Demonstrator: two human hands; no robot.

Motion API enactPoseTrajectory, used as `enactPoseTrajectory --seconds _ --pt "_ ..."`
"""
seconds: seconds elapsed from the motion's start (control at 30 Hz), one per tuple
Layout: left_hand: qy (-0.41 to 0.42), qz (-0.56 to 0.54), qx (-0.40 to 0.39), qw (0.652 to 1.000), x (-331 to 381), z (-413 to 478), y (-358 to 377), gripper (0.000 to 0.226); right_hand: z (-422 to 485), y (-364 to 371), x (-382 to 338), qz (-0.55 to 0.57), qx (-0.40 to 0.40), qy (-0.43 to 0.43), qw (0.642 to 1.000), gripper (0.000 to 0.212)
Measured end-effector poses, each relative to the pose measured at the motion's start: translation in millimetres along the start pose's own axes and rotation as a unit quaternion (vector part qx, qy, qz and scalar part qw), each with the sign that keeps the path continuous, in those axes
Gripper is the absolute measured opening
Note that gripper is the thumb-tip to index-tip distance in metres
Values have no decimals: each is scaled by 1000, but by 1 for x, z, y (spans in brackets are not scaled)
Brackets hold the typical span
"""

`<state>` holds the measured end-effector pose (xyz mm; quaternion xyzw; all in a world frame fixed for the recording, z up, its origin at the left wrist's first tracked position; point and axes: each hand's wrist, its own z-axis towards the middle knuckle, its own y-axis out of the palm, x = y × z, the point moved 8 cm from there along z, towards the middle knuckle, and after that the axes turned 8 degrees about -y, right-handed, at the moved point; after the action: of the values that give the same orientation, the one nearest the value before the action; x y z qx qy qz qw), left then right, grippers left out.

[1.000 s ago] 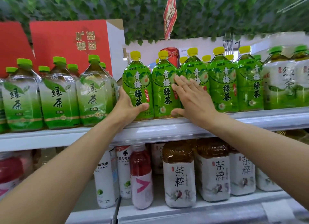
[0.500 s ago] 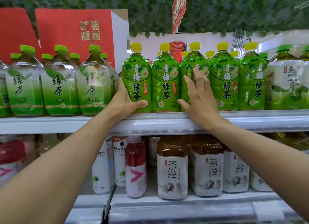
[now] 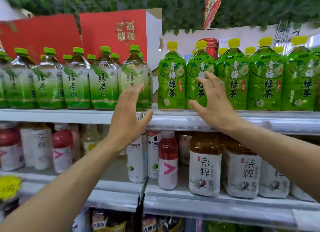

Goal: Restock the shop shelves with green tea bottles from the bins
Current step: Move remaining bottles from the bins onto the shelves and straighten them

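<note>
The left hand (image 3: 128, 114) and right hand (image 3: 213, 103) are spread, holding nothing; full yellow-capped green tea bottles (image 3: 172, 79) look heavy, slick-wrapped; grip mid-body.

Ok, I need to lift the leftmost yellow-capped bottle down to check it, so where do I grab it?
Probably by the narrow neck just under the cap of the leftmost yellow-capped bottle, coming from the front and above. It stands upright, its right flank tight against the next bottle, so fingers would hardly fit round the body; the neck stands free.

Yellow-capped green tea bottles (image 3: 172, 79) stand upright, side by side, along the upper shelf (image 3: 259, 117) front.
</note>
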<state>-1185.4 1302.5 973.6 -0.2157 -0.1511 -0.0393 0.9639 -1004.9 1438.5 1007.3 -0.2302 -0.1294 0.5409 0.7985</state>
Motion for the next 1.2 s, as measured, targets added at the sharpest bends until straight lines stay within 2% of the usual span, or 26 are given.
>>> enactPoseTrajectory --seconds 0.1,0.17,0.23,0.33,0.37,0.47,0.7,0.8,0.93,1.2 --pt "7 67 -3 998 -39 6 -28 74 16 22 -53 45 -28 -59 997 66" --pt "-7 78 3 997 -69 16 -46 74 27 49 -83 99 -73 -59 991 69" --pt "-19 88 7 996 -94 26 -60 77 40 76 -100 160 -107 -9 981 77" --pt "-11 126 1 992 -124 44 -70 86 58 105 -103 221 -106 105 964 82" --pt "-1 145 -5 989 -132 50 -70 90 62 111 -100 227 -100 136 959 79" --pt "33 165 -22 985 -148 65 -66 95 66 122 -89 188 -85 175 963 51" --pt "86 87 -24 992 -163 66 -57 94 64 122 -84 156 -43 195 967 11" --pt "94 52 -27 994 -167 67 -56 96 65 122 -87 155 -47 201 966 18" --pt "87 60 -17 994 -167 68 -52 107 66 124 -84 160 -40 218 962 38" --pt "76 71 -23 994 -165 67 -52 109 68 128 -83 149 -56 224 962 42"
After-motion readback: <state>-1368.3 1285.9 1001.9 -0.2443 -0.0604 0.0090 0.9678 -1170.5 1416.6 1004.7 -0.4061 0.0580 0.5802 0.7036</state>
